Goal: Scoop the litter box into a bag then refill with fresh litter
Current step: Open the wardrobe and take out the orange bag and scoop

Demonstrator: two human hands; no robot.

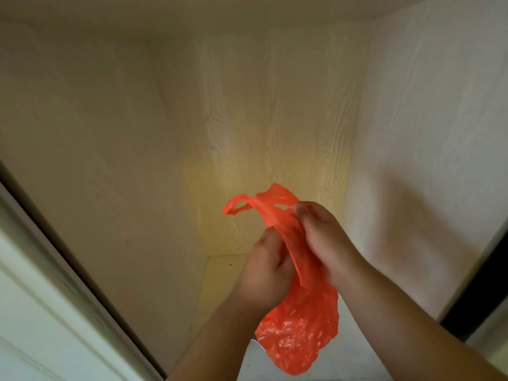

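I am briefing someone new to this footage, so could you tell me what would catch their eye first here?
The eye goes first to the bright orange plastic bag, low and centre-right, vivid against the pale scene. Both hands grip its crumpled neck: the left hand from the left, the right hand from the right, with a handle loop sticking up to the left. Behind them stands a pale wood-grain cabinet interior, filling most of the view.
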